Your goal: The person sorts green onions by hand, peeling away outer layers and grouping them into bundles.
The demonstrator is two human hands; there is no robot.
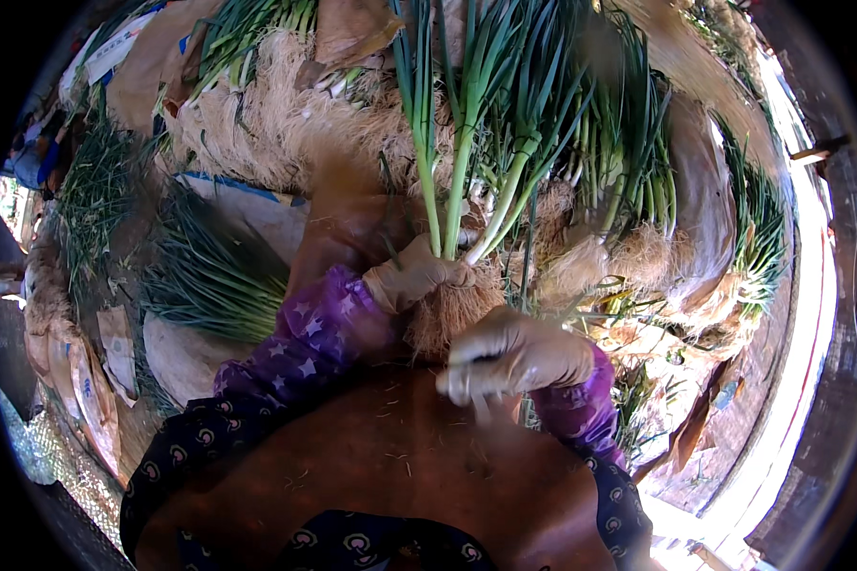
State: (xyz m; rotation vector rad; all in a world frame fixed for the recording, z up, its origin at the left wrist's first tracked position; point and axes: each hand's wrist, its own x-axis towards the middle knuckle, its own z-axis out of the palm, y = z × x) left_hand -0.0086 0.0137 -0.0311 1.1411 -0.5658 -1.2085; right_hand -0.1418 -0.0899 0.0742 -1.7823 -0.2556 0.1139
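My left hand [411,274], in a pale glove, is closed around a few green onions [459,181] at the base of their stalks. The long green leaves stand up and away from me, and a shaggy tan root clump [455,309] hangs below the fingers. Just right of and nearer than the roots is my right hand [522,354], also gloved, its fingers curled together. A pale, blurred strip dangles under those fingers; I cannot make out what it is. Purple star-patterned sleeves cover both forearms.
A brown apron [371,447] with loose root bits spreads over my lap. Left of my arm lies a bundle of green onions [209,276]. Rooted green onions [267,124] are heaped at the back, with more at the right [638,200] beside a pale sack [700,200].
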